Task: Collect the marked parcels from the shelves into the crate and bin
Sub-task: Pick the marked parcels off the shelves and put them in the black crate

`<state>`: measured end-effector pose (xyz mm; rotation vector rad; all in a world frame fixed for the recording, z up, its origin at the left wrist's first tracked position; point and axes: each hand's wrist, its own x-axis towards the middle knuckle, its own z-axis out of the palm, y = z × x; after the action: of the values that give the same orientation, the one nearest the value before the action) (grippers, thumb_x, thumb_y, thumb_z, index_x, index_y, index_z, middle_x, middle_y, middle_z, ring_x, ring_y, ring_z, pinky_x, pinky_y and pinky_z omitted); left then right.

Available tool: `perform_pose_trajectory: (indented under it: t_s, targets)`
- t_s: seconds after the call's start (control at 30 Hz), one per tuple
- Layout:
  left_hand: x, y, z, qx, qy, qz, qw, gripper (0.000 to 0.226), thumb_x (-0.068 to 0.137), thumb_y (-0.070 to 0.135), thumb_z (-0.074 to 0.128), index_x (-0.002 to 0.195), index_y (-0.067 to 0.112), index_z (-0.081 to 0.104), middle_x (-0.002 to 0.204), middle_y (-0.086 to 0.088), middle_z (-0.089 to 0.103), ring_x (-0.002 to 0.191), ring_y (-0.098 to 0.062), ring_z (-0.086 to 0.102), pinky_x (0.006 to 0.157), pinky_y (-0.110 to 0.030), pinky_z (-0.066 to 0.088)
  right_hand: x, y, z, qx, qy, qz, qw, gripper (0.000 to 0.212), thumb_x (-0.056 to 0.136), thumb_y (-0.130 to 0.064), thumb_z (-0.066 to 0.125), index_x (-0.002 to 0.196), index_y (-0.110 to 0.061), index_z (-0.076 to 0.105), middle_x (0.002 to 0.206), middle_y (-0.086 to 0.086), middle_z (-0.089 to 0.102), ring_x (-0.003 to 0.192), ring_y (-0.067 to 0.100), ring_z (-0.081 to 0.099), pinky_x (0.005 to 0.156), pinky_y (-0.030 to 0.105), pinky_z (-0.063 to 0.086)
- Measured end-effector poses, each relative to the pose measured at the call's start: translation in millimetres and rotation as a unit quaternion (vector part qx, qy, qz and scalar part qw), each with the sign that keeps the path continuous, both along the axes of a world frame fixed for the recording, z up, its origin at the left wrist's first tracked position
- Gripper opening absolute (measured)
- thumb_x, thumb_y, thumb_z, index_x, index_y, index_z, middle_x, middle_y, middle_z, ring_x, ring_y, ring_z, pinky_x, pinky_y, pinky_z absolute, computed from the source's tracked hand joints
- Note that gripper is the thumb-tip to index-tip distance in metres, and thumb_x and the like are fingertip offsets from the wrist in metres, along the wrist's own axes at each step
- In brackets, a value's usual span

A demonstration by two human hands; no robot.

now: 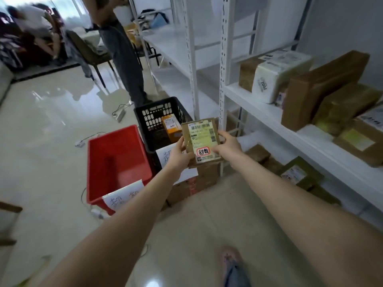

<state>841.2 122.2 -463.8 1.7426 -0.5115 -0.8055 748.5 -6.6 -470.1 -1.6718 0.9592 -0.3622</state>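
Note:
A small brown cardboard parcel (202, 139) with a white label and a red stamped mark hangs in front of me, above the floor. My left hand (179, 155) grips its left edge and my right hand (227, 145) grips its right edge. Just beyond it stands a black slotted crate (153, 113) holding an orange parcel (171, 127). To the left of the crate a red bin (116, 162) sits on the floor, a paper sign taped to its front. More brown and white parcels (323, 88) lie on the white shelf (263, 112) at right.
A person in grey trousers (124, 59) stands behind the crate. Cardboard boxes (192, 183) sit on the floor below my hands, more on the lowest shelf (300, 172). A power strip (121, 114) and cables lie on the shiny tiles. A chair (89, 52) stands at back left.

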Motion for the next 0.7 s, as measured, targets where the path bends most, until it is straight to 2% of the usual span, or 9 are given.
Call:
perform_pose_trajectory:
  t_s: [0.1,0.23,0.3,0.37,0.43,0.57,0.7]
  targets:
    - [41,-15,-19,0.022,0.01,0.028,0.999,0.071,0.092,0.003,0.057,0.15,0.029,0.025,0.133,-0.001,0.053,0.083,-0.007,0.063,0.052,-0.016,0.053,49,-19,-23,-0.005,0.011,0.026,1.0,0.065,0.083,-0.001,0.065,0.14,-0.022,0.043,0.129,0.005,0.058,0.093,0.016,0.061,0.075,0.029,0.055]
    - [100,-49,-38,0.045,0.022,0.066,0.997,0.068,0.093,-0.001,0.054,0.148,0.028,0.028,0.114,0.004,0.055,0.078,-0.004,0.062,0.049,-0.014,0.052,118,-59,-49,0.015,0.029,0.06,0.998,0.057,0.084,-0.001,0.064,0.134,-0.023,0.046,0.122,0.003,0.061,0.084,0.013,0.062,0.081,0.039,0.058]
    - [131,-68,-47,0.06,0.029,0.083,0.994,0.068,0.092,-0.001,0.056,0.147,0.029,0.031,0.108,0.006,0.059,0.081,-0.004,0.063,0.052,-0.017,0.053,151,-82,-58,0.028,0.042,0.079,0.996,0.057,0.085,-0.001,0.063,0.134,-0.025,0.047,0.119,0.0,0.061,0.08,0.011,0.062,0.08,0.037,0.058]
    - [160,-85,-55,0.072,0.036,0.097,0.992,0.068,0.091,-0.001,0.057,0.147,0.03,0.031,0.102,0.007,0.062,0.085,-0.007,0.064,0.059,-0.022,0.055,183,-102,-66,0.042,0.047,0.099,0.993,0.06,0.085,-0.001,0.064,0.136,-0.026,0.046,0.119,0.0,0.06,0.086,0.013,0.064,0.08,0.037,0.058]
    - [187,-98,-63,0.08,0.044,0.107,0.99,0.067,0.091,-0.001,0.056,0.146,0.03,0.032,0.108,0.003,0.063,0.091,-0.012,0.065,0.064,-0.026,0.056,214,-117,-76,0.058,0.052,0.112,0.991,0.063,0.084,0.001,0.064,0.138,-0.025,0.045,0.123,0.003,0.06,0.095,0.018,0.065,0.08,0.038,0.058]
    - [239,-118,-80,0.087,0.049,0.119,0.988,0.065,0.091,-0.006,0.051,0.142,0.029,0.035,0.112,-0.001,0.061,0.089,-0.014,0.064,0.056,-0.021,0.053,272,-134,-95,0.074,0.064,0.135,0.986,0.069,0.082,0.002,0.065,0.141,-0.025,0.042,0.127,0.006,0.059,0.104,0.021,0.063,0.084,0.038,0.057]
    - [295,-131,-103,0.09,0.063,0.14,0.984,0.066,0.088,-0.007,0.055,0.142,0.026,0.036,0.117,-0.004,0.063,0.099,-0.02,0.065,0.066,-0.027,0.056,329,-144,-113,0.079,0.075,0.151,0.983,0.07,0.082,0.0,0.066,0.143,-0.025,0.04,0.13,0.006,0.057,0.106,0.02,0.061,0.083,0.033,0.055]
